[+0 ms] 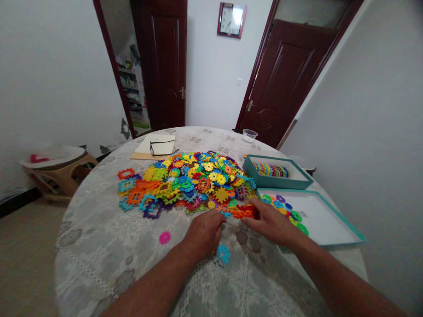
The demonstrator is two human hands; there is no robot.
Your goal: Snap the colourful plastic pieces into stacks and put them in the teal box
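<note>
A heap of colourful plastic building pieces (198,176), notched discs and toothed square frames, lies mid-table. My left hand (204,233) rests at its near edge, with fingers curled in; what they hold, if anything, is hidden. My right hand (269,220) is at the heap's right front, thumb and fingers on either side of some red-orange toothed pieces (243,212). A blue notched disc (223,254) is just below my left hand, and a pink disc (165,237) lies farther left on the cloth.
A teal box (279,183) with rows of discs stands at the right. In front of it, a teal-rimmed white lid (325,220) holds loose discs. Glasses (161,148) lie on a notebook (143,149) at the back left. A clear plastic bowl (250,135) stands at the back.
</note>
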